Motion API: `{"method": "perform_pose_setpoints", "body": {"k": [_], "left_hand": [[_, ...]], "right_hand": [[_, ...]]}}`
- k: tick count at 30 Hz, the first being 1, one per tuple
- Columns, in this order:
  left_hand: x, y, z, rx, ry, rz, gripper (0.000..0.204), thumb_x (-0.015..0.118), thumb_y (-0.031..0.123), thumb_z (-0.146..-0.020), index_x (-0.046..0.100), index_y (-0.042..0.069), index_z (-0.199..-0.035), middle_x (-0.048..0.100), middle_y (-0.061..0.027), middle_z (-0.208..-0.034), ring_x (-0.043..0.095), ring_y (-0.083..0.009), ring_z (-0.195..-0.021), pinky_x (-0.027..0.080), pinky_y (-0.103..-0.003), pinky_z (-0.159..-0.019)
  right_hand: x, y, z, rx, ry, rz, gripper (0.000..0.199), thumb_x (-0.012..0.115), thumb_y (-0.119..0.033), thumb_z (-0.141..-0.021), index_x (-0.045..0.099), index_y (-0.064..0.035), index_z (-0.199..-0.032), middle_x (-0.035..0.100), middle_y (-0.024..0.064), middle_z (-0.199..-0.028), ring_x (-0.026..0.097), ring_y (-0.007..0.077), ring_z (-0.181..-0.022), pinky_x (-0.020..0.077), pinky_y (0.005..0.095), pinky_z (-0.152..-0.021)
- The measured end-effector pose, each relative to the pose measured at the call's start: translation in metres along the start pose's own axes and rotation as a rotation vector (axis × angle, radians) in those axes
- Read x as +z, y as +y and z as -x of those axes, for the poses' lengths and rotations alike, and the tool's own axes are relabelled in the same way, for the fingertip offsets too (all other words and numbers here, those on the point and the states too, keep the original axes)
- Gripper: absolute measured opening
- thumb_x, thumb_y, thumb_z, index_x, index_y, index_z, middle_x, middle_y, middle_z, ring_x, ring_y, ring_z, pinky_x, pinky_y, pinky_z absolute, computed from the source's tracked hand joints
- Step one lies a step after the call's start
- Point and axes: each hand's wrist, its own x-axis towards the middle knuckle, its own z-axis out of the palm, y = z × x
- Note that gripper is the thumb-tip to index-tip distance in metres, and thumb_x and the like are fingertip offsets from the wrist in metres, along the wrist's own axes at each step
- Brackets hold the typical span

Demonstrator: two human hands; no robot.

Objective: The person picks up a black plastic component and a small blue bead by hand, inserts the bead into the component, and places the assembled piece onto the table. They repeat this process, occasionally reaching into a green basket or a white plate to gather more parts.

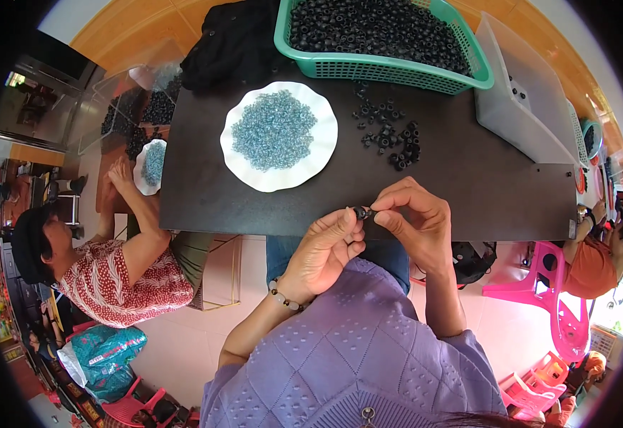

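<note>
Close to the table's front edge, my left hand [326, 250] pinches a small black ring-shaped piece [361, 212] between thumb and fingers. The fingertips of my right hand [418, 217] are pressed together right beside that piece; what they hold is too small to make out. Ahead and to the left stands a white wavy-rimmed plate [247, 178], heaped with small clear-blue beads [274, 131]. Loose black ring-shaped pieces [400, 139] lie scattered beyond my right hand. Behind them, a green plastic basket [390, 77] is filled with many more of the same kind.
A translucent plastic bin [532, 121] rests tilted at the table's right side. Black cloth [229, 46] lies at the back left. To my left sits a person [126, 271] near another plate of blue beads [154, 167]. A pink chair [550, 285] stands at the right.
</note>
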Motion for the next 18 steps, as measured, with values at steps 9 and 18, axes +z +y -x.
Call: {"method": "perform_pose_setpoints", "body": {"k": [9, 18], "left_hand": [[-0.0022, -0.0005, -0.0003, 0.03, -0.007, -0.029, 0.019, 0.065, 0.026, -0.092, 0.067, 0.008, -0.096, 0.061, 0.0026, -0.082, 0.054, -0.0072, -0.075, 0.045, -0.024, -0.07], [-0.0059, 0.0, -0.0009, 0.051, 0.005, -0.074, 0.019, 0.064, 0.025, -0.092, 0.066, 0.007, -0.096, 0.061, 0.0016, -0.081, 0.054, -0.0081, -0.074, 0.046, -0.023, -0.069]], "right_hand": [[0.0005, 0.0013, -0.0003, 0.002, -0.007, 0.071, 0.012, 0.076, -0.005, -0.077, 0.071, -0.0018, -0.088, 0.064, 0.0049, -0.087, 0.055, 0.0121, -0.082, 0.0439, 0.0259, -0.074], [0.0035, -0.0015, 0.0004, -0.007, 0.009, 0.159, 0.012, 0.076, -0.003, -0.076, 0.072, -0.0025, -0.086, 0.064, 0.0046, -0.085, 0.055, 0.0123, -0.081, 0.0441, 0.0257, -0.073]]}}
